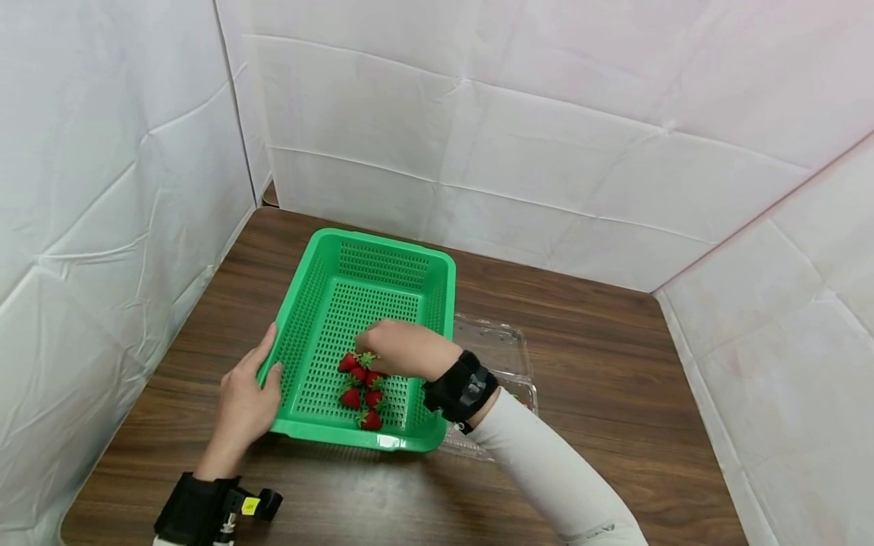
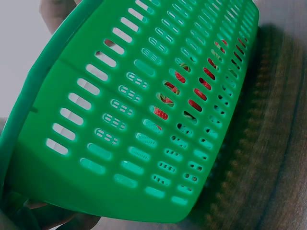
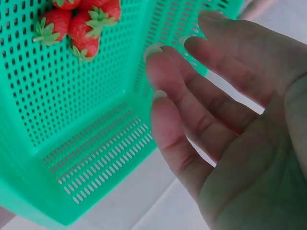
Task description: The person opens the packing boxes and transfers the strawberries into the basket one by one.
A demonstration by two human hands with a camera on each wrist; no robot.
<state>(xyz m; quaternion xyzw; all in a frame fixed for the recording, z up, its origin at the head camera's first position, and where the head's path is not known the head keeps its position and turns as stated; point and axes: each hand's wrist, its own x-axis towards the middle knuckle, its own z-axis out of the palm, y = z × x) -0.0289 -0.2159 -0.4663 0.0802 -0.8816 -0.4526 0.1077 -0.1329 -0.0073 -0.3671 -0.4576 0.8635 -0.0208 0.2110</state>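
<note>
A green perforated plastic basket (image 1: 382, 438) holds several red strawberries (image 1: 371, 419) with green leaves, clustered toward its near half. My left hand (image 1: 247, 396) grips the basket's left rim, the thumb on the inner side and the fingers outside. Over the strawberries, inside the basket, is my right hand (image 1: 399, 347). In the right wrist view its fingers (image 3: 168, 124) are loosely bent, with nothing between them, apart from the strawberries (image 3: 84, 28). Through the slots in the left wrist view, bits of strawberry (image 2: 160, 113) show behind the basket wall (image 2: 72, 182).
A clear plastic clamshell box (image 1: 501, 356) lies open to the right, partly hidden by the basket and right forearm; a bit of red shows inside. The brown wooden table (image 1: 601, 364) is bounded by white sheet walls (image 1: 546, 152) at the back and both sides.
</note>
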